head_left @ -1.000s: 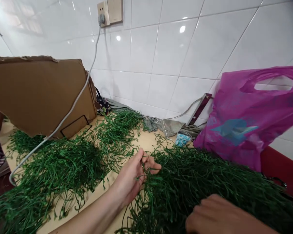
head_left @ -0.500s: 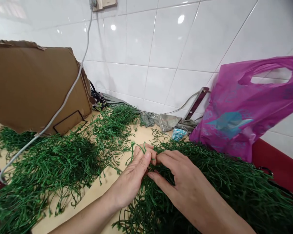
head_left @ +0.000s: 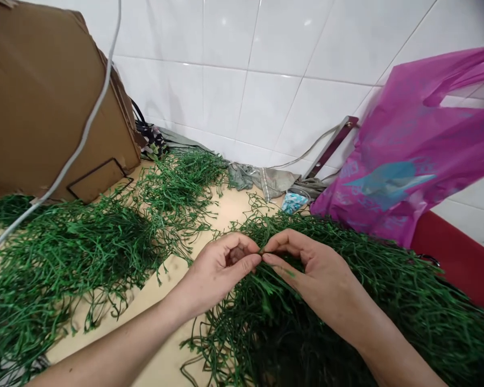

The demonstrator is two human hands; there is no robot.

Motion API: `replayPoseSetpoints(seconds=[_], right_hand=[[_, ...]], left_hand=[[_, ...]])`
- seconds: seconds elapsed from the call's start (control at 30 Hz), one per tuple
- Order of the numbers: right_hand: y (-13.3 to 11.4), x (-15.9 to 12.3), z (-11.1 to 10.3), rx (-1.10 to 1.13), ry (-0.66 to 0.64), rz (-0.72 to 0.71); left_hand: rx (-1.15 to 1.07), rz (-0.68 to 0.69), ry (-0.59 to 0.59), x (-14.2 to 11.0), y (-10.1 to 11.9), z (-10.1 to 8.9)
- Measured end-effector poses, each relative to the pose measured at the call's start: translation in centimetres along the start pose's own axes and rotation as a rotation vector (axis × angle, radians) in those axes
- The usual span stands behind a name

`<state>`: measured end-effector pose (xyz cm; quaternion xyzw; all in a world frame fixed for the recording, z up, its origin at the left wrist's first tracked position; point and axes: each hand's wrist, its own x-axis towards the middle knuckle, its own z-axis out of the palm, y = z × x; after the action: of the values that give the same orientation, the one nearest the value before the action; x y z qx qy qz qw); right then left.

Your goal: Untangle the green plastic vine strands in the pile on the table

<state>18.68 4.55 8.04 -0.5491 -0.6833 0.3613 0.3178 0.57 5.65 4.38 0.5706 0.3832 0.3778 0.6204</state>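
Note:
My left hand (head_left: 215, 271) and my right hand (head_left: 320, 271) meet fingertip to fingertip over a heap of thin green stems (head_left: 371, 279). Both are closed in a pinch. Between the two pinches a bit of a thin green stem (head_left: 261, 251) shows; the fingers cover most of it. The stems in the heap are slender, forked at the tips and look like plastic. A second pile of green stems (head_left: 105, 247) spreads to the left of my left forearm.
A cardboard box (head_left: 52, 102) stands at the left, with a grey cable (head_left: 84, 131) hanging in front. A purple plastic bag (head_left: 387, 177) leans by the tiled wall (head_left: 221, 102). A blue-and-white patterned item (head_left: 294, 202) lies near the bag, beside a metal bracket (head_left: 333, 148).
My left hand has turned from gripping an upright curled stem to pinching close against my right fingertips. My right fingers have closed into a pinch. The view has tilted down.

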Motion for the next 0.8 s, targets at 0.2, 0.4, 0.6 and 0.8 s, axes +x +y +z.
replayPoseSetpoints(seconds=[0.2,0.4,0.6,0.8], right_hand=[[1.1,-0.3,0.8,-0.328,0.142,-0.077],[3.0,0.2,1.1,-0.380,0.259,-0.291],[3.1,0.2,-2.2,-0.294,0.362,-0.038],[1.8,-0.5,-1.0,-0.294,0.321,-0.293]], left_hand=[[0.084,-0.017,0.026,0.4,-0.8,0.1],[0.102,-0.117,-0.061,0.5,-1.1,-0.4],[-0.045,-0.117,0.023,0.8,-1.0,-0.7],[0.032,-0.064,0.081,0.9,-1.2,0.1]])
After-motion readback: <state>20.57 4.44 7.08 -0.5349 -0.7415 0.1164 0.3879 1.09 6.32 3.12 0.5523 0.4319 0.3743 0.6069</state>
